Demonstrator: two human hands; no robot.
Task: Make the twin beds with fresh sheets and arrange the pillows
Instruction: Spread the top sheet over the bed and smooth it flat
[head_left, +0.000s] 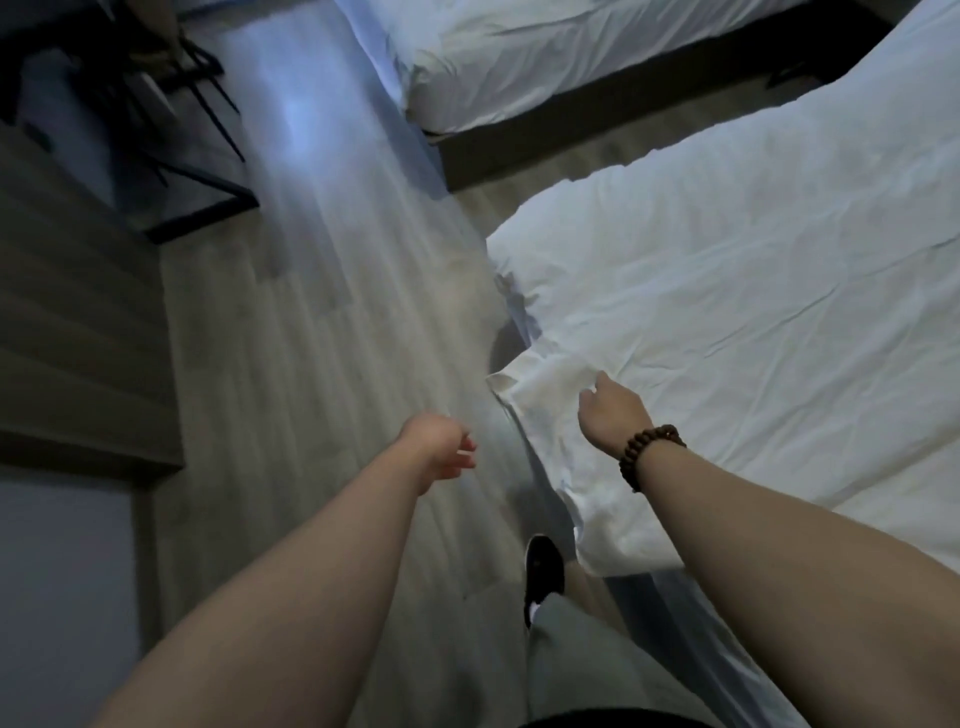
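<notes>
A white duvet lies wrinkled over the near bed on the right, with one corner folded over the bed's edge. My right hand, with a bead bracelet on its wrist, rests on the duvet just right of that corner, fingers pinching the cloth. My left hand hangs over the floor left of the bed edge, fingers loosely curled, holding nothing. The second bed, covered in white, stands at the top of the view.
Pale wood flooring runs along the left of both beds. A dark metal-framed chair or rack stands at the top left beside a wooden wall panel. My black shoe is next to the bed's edge.
</notes>
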